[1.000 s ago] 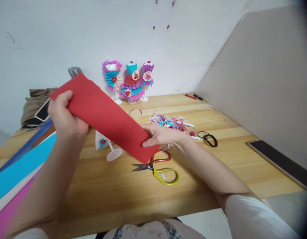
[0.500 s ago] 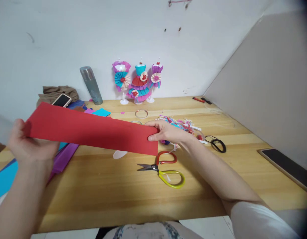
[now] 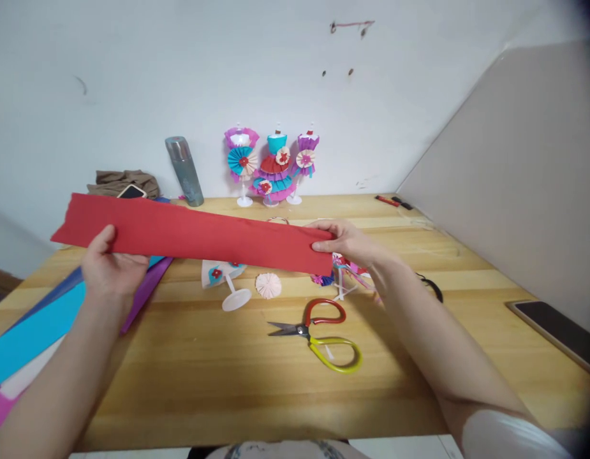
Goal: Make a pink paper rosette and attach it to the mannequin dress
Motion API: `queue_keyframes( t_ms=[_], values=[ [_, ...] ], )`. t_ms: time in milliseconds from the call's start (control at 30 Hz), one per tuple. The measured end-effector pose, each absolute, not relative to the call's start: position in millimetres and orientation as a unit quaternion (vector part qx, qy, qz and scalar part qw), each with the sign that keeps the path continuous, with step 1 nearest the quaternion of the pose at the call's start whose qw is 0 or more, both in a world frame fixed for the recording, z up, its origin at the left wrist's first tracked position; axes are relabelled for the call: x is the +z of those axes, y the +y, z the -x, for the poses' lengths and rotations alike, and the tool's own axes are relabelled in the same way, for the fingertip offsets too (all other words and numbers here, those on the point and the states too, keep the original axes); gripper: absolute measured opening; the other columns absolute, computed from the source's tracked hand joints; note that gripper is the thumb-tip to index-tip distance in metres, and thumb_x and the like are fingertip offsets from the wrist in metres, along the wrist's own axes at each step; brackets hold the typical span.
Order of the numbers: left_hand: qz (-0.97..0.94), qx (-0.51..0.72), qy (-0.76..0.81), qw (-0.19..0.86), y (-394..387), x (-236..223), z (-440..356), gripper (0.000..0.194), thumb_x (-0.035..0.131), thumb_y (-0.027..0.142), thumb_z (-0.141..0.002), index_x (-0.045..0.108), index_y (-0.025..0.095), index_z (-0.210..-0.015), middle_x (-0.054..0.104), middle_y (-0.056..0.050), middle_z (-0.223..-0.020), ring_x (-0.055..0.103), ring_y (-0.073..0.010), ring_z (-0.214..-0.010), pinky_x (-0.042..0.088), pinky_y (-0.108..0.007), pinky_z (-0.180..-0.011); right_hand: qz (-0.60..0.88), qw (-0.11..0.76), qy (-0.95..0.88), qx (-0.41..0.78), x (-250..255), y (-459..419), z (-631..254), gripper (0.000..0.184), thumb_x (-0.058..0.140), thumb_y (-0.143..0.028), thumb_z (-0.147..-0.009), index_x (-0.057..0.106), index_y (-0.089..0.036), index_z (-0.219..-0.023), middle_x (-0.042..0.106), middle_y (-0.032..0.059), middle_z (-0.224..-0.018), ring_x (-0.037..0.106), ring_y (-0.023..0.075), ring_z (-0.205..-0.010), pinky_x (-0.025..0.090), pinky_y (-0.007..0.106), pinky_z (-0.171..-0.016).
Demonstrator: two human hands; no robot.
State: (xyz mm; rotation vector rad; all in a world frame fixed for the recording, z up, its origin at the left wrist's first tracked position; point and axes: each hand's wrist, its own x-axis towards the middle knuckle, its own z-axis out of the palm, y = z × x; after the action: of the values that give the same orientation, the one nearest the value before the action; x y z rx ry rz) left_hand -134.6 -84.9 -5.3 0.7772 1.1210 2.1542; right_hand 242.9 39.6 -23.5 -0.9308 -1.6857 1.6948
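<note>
Held nearly level above the middle of the surface [image 3: 218, 382], between both hands: a red paper strip [image 3: 203, 236]. Near its ragged left end, left hand [image 3: 113, 271] closed on the lower edge, thumb in front, other fingers mostly hidden behind; at the opposite end, right hand [image 3: 348, 243] pinching the paper, thumb likewise in front. Gripped towards both ends probably to keep the span taut and flat. Lower, on the surface, a white stand [image 3: 237, 299], apparently lying on its side, and a pink pleated disc [image 3: 268, 285]. Closer to the front edge, scissors [image 3: 301, 330], blades slightly parted and pointing left, handles perhaps turned to suit the right hand. At the left edge, coloured sheets [image 3: 41, 328]; near the right edge, a phone [image 3: 557, 333]. Along the back edge, three dressed stands [image 3: 274, 164] and a flask [image 3: 185, 175], likely set there out of the way. Compared with half a second ago: left hand shifted inward, ragged end now bared, pink pleated disc no longer hidden; scissors unmoved.
</note>
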Motion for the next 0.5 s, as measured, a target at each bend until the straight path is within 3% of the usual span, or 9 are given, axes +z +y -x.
queue_keyframes(
  t_ms=[167,267,400,500],
  values=[
    [-0.249,0.818,0.401,0.329,-77.7,-6.0,123.9,0.003,0.065,0.024,-0.079,0.067,0.023,-0.078,0.082,0.002,-0.094,0.064,-0.0171,-0.124,0.053,-0.025,-0.101,0.398,0.328,-0.596,0.616,-24.0,53.1,-259.5,0.031,0.088,-0.024,-0.064,0.077,-0.025,-0.093,0.078,0.0011,-0.086,0.07,0.0169,-0.073,0.057,0.031,-0.071],
    [-0.223,0.814,0.396,0.362,-71.1,-2.0,114.5,0.007,0.062,0.02,-0.084,0.069,0.021,-0.083,0.082,0.0,-0.096,0.069,-0.0156,-0.113,0.056,-0.023,-0.092,0.418,0.366,-0.596,0.58,-28.5,65.3,-266.8,0.036,0.086,-0.021,-0.063,0.076,-0.025,-0.097,0.078,0.0005,-0.089,0.068,0.0154,-0.072,0.056,0.03,-0.069],
    [-0.192,0.801,0.396,0.405,-59.1,8.2,102.0,0.022,0.048,0.013,-0.095,0.07,0.015,-0.094,0.081,-0.004,-0.087,0.074,-0.014,-0.084,0.059,-0.024,-0.072,0.453,0.451,-0.623,0.451,-38.4,81.6,-273.6,0.042,0.081,-0.02,-0.063,0.074,-0.022,-0.105,0.072,-0.0007,-0.077,0.065,0.0173,-0.066,0.054,0.033,-0.066],
    [-0.19,0.796,0.373,0.437,-51.8,18.5,92.2,0.024,0.045,0.011,-0.097,0.069,0.014,-0.099,0.081,-0.005,-0.085,0.074,-0.0145,-0.081,0.059,-0.026,-0.072,0.48,0.474,-0.64,0.369,-45.9,90.8,-276.5,0.044,0.078,-0.022,-0.065,0.074,-0.021,-0.109,0.063,-0.0035,-0.064,0.061,0.019,-0.061,0.053,0.035,-0.063]
  ],
)
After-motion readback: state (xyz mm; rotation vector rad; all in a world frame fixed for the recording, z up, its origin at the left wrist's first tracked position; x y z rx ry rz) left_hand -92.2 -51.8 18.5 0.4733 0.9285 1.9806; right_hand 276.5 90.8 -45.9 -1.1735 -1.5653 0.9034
